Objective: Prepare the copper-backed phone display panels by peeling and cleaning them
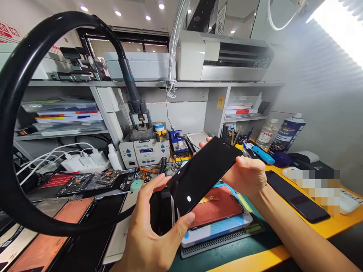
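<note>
A glossy black phone screen (205, 175) is held up at a slant, its dark face towards me. My right hand (251, 173) grips its upper right end, thumb on the near edge and fingers behind. Around the lower left end, my left hand (159, 226) has its thumb at the near edge and its fingers at the far side. Beneath the screen lies a copper-red phone panel (224, 209) with an orange flex cable (210, 198). That panel rests on a blue-and-white block (195, 237), partly hidden by the screen.
A thick black hose (7, 124) loops across the left side. Behind stands a hot-air station (146, 152). Phone panels (65, 219) lie at left. On the right are a dark phone (295, 196), a spray can (287, 132) and a clear bottle (266, 134).
</note>
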`<state>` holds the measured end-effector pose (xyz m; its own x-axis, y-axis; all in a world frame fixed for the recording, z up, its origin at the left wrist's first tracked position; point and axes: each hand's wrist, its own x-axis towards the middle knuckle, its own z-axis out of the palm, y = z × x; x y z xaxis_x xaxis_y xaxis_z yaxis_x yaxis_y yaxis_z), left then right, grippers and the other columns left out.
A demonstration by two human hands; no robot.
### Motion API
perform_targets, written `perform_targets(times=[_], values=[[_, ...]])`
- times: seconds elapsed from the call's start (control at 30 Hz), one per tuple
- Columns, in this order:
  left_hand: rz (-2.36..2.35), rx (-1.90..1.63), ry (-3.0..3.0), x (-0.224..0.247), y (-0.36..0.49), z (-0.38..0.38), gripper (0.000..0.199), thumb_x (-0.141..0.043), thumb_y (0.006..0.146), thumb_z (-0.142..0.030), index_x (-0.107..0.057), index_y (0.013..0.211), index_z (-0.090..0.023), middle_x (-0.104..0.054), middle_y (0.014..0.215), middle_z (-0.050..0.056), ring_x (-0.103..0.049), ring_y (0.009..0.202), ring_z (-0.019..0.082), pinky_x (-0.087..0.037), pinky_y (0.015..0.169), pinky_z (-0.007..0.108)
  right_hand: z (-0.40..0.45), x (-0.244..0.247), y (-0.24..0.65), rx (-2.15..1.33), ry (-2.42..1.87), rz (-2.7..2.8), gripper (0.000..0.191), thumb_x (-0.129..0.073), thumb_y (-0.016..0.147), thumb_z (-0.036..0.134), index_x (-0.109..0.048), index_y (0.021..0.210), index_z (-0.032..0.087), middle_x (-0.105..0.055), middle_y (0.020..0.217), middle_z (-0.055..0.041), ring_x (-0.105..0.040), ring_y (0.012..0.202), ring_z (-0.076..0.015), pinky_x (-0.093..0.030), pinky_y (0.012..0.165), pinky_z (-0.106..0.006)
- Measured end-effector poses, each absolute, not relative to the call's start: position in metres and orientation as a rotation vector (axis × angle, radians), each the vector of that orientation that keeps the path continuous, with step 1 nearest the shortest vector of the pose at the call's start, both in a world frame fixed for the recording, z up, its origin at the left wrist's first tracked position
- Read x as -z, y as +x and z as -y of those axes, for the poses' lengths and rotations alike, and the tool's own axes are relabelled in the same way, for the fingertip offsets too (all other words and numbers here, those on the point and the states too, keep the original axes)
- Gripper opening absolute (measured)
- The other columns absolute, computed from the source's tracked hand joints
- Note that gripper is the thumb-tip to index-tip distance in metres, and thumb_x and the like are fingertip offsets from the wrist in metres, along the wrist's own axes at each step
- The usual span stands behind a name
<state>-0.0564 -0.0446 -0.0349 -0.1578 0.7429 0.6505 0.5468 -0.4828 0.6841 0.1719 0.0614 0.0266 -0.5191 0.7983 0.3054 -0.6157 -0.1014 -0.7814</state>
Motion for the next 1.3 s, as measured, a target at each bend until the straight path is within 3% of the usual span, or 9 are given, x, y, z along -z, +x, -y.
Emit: perform_targets(times=[0.23,0.43,0.73,1.07,1.3], values=[[-1.458,-1.779,1.774,0.031,-0.052,0.047,0.068,-0.075,0.082,-0.037,-0.046,0.142,-0.028,-0.063,0.132,0.012,-0.061,0.124,0.032,-0.05,0.108,0.053,-0.063,-0.029,0.173,-1.778,-0.187,1.182,0.06,-0.075,0.073,0.032,-0.064,0.132,0.026,-0.062,0.141,-0.0063,-0.043,0.143,-0.0325,-0.028,0.12,-0.054],[-1.468,-1.78,1.66,0.028,-0.045,0.05,0.065,-0.075,0.082,-0.037,-0.046,0.14,-0.033,-0.061,0.133,0.009,-0.057,0.129,0.033,-0.041,0.114,0.063,-0.066,-0.028,0.173,-1.785,-0.161,1.2,0.056,-0.073,0.075,0.034,-0.066,0.13,0.024,-0.065,0.137,-0.0075,-0.046,0.141,-0.0326,-0.027,0.121,-0.054],[-1.488,-1.795,1.743,0.032,-0.047,0.047,0.067,-0.074,0.082,-0.041,-0.047,0.142,-0.027,-0.064,0.13,0.012,-0.06,0.126,0.031,-0.047,0.112,0.052,-0.065,-0.029,0.174,-1.811,-0.153,1.179,0.05,-0.071,0.079,0.041,-0.069,0.125,0.023,-0.064,0.138,-0.0076,-0.049,0.139,-0.0309,-0.03,0.12,-0.048],[-1.482,-1.819,1.963,0.035,-0.049,0.047,0.068,-0.074,0.083,-0.026,-0.044,0.144,-0.026,-0.063,0.13,0.014,-0.062,0.123,0.032,-0.05,0.107,0.056,-0.064,-0.027,0.171,-1.833,-0.249,1.068,0.051,-0.067,0.082,0.049,-0.069,0.126,0.024,-0.069,0.129,-0.0091,-0.057,0.13,-0.0329,-0.04,0.112,-0.054],[-1.406,-1.927,2.162,0.038,-0.046,0.042,0.074,-0.077,0.077,-0.018,-0.044,0.143,-0.022,-0.058,0.128,0.013,-0.058,0.121,0.032,-0.05,0.104,0.055,-0.06,-0.031,0.169,-1.914,-0.16,1.024,0.031,-0.064,0.088,0.042,-0.075,0.11,0.023,-0.072,0.124,-0.008,-0.064,0.122,-0.0326,-0.04,0.113,-0.053]])
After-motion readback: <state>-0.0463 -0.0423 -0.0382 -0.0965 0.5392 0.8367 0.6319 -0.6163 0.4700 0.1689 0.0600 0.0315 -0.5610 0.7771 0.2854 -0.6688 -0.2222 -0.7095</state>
